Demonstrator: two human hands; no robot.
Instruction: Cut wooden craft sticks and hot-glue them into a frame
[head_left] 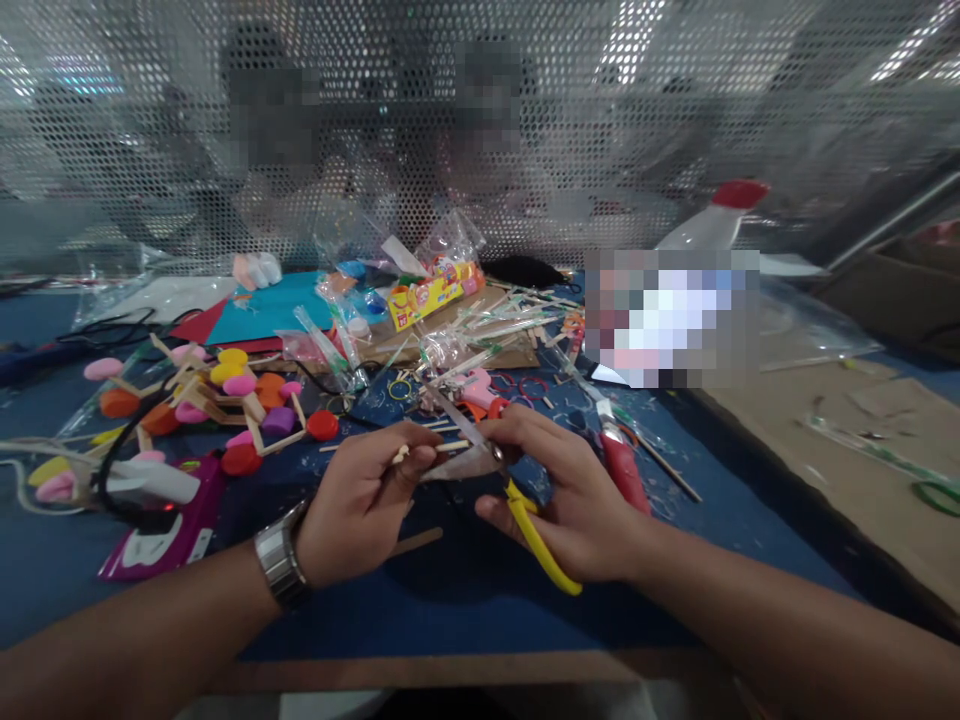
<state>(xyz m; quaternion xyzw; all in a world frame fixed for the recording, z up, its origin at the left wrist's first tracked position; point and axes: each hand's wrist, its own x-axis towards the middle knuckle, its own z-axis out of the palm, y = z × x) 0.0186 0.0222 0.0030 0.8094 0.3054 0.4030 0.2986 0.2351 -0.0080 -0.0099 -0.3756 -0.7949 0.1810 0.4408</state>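
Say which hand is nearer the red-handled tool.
Right: the right hand is close beside the red-handled tool, on its left; the left hand is farther left, holding a thin stick.

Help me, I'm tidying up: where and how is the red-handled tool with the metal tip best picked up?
Probably by the thick red handle, from above and the right: its metal tip points away from the person, and the right hand, holding yellow-handled metal scissors, crowds its left side.

Thin stick (453, 447) between scissor blades (472, 463)
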